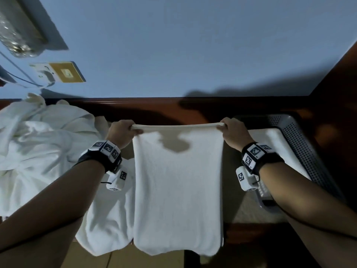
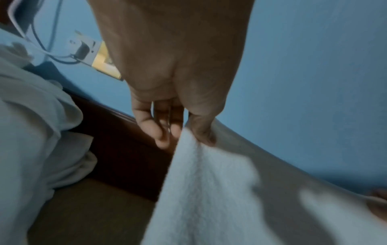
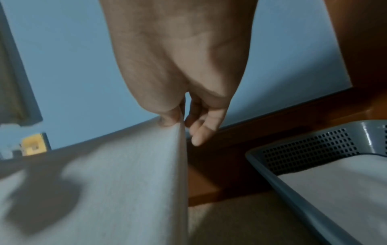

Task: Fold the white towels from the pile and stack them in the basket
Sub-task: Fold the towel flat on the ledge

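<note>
The towel (image 1: 177, 188) hangs between both hands, left hand (image 1: 120, 133) and right hand (image 1: 232, 132) at its upper corners. The pile (image 1: 38, 144) lies left; the basket (image 1: 301, 149) right, apparently with a folded towel (image 1: 270, 144) inside.

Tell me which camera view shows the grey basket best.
The head view: it shows the grey basket on the right, with its perforated wall, rim and the white towel lying inside. The right wrist view catches only one corner of it with some towel. The left wrist view does not show it.
</note>
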Demonstrator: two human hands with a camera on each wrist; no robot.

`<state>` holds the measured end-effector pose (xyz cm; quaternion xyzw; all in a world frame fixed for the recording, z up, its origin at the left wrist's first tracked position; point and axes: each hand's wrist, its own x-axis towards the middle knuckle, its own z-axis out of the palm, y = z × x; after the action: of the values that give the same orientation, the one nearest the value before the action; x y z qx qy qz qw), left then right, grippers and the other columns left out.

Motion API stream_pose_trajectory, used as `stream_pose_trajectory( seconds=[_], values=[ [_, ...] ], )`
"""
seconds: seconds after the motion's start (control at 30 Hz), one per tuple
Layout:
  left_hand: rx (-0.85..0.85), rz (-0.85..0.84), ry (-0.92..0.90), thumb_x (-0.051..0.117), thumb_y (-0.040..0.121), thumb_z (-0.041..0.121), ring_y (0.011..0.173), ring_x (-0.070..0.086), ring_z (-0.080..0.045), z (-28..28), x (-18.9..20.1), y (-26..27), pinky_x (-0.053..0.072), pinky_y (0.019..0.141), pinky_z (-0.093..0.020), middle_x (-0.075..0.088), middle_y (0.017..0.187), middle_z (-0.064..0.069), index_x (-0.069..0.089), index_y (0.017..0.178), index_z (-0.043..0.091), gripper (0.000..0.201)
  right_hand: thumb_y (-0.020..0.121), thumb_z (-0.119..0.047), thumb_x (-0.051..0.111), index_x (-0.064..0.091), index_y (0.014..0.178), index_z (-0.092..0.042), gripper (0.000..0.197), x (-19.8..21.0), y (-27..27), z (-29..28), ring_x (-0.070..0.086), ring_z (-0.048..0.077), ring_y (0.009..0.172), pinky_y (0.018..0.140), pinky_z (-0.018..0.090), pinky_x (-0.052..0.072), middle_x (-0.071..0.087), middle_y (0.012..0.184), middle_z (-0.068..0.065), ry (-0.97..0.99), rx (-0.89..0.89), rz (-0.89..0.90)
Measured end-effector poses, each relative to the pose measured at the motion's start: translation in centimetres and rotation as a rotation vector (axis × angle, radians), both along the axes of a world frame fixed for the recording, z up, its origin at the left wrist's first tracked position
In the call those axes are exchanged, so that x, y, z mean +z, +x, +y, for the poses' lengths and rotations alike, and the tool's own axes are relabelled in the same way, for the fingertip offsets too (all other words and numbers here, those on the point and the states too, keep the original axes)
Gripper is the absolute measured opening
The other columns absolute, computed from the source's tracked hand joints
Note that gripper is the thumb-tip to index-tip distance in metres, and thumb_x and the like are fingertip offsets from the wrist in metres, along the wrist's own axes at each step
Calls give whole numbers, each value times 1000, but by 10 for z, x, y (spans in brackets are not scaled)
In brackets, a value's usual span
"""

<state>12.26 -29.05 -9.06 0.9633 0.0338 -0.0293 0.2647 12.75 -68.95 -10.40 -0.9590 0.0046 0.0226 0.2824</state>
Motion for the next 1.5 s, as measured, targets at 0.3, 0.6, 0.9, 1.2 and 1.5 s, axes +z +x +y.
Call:
stream_pose_trajectory(
  seconds=[0.3, 0.6, 0.9, 1.2, 1.5],
  values=[
    [463, 276, -822, 59, 104, 10, 89, 78, -34, -23, -93, 67, 65, 79, -41, 77, 97, -25, 62, 110, -2, 13, 91, -31, 57, 64, 82, -8, 25, -111, 91, 0, 76, 28, 77, 79, 51, 64, 76, 76, 11, 398, -229, 323],
    [465, 484, -795, 65, 102, 23, 107, 62, -21, -28, -207, 111, 50, 100, -36, 67, 115, -6, 57, 134, 9, 36, 97, -5, 60, 60, 79, -16, 21, -179, 133, 29, 68, 30, 90, 81, 38, 60, 68, 88, 9, 306, -239, 493],
    [-290, 288, -243, 57, 105, 33, 159, 3, -10, -41, -216, -11, 16, 129, -42, 4, 172, 10, 15, 164, 31, 73, 108, -25, 47, 4, 165, -32, 71, -185, 3, 66, -5, 19, 160, 130, 47, 9, -7, 173, -4, -48, 438, 449],
    [-340, 271, 68, 33, 107, 52, 159, -12, -10, -19, -265, -104, 2, 128, -41, -15, 172, 9, -4, 166, 22, 76, 106, -45, 40, -2, 166, -30, 75, -225, -44, 44, -6, 27, 160, 124, 63, 12, -16, 173, 1, -449, 425, 398],
    [292, 285, -263, 66, 95, 2, 103, 62, -18, -29, -214, -201, 56, 90, -35, 59, 127, -5, 52, 144, 16, 53, 98, -11, 57, 28, 160, -11, 69, -186, -132, 35, 35, 33, 145, 115, 38, 36, 29, 160, 15, -94, 22, 506]
  ],
)
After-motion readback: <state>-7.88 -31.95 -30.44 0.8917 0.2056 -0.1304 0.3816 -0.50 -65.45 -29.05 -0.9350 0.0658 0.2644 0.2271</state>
